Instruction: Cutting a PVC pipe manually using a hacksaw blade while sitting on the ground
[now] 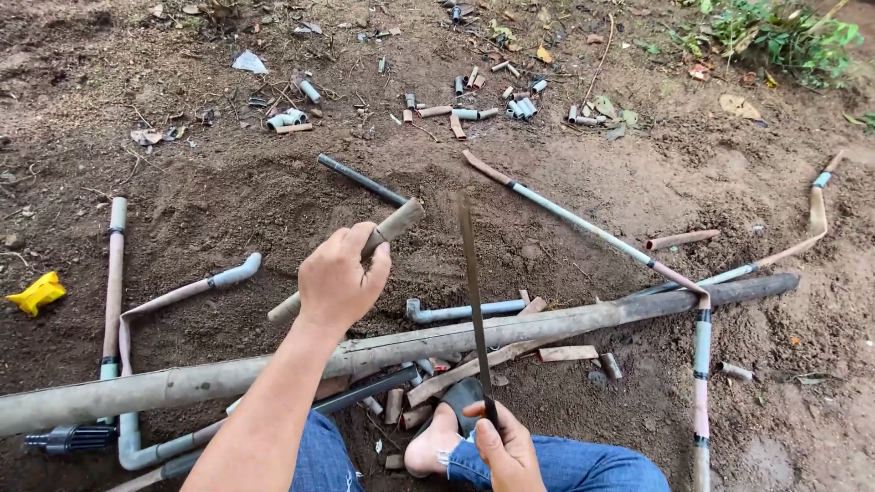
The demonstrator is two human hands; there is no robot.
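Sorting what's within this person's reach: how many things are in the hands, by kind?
Pipe piece, in the left hand: 1
Hacksaw blade, in the right hand: 1
Total: 2

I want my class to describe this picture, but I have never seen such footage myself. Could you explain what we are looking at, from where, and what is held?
The one picture comes from a camera worn on a person's head, looking down at bare soil. The left hand holds a short muddy pipe piece in its grip. The right hand grips a thin saw blade, standing nearly upright. A long thick pipe lies across in front of the knees, in blue jeans. Around it lie bent pipes with elbow joints, and farther off, small cut pipe ends.
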